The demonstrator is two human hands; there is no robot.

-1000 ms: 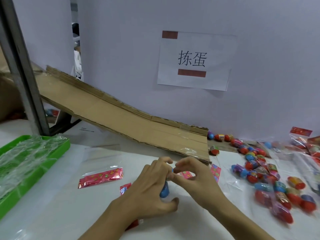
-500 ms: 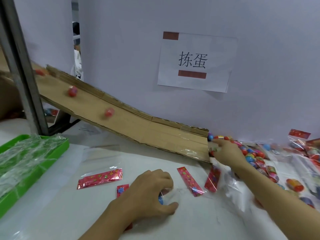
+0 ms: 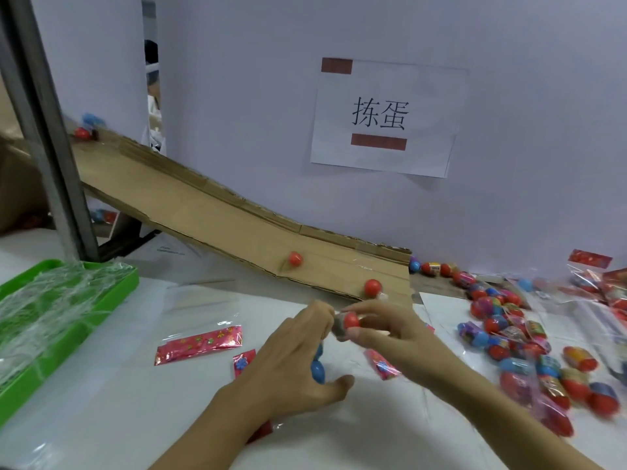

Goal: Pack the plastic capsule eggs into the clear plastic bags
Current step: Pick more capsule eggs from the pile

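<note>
where ramp [image 3: 237, 228] ends, white table [image 3: 101, 418]

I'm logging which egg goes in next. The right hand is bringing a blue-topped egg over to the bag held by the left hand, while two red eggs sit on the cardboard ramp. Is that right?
Not quite: the head view shows the egg in the right hand is red-topped, not blue. The blue egg is already under the left hand. Two red eggs do sit low on the cardboard ramp.
</note>
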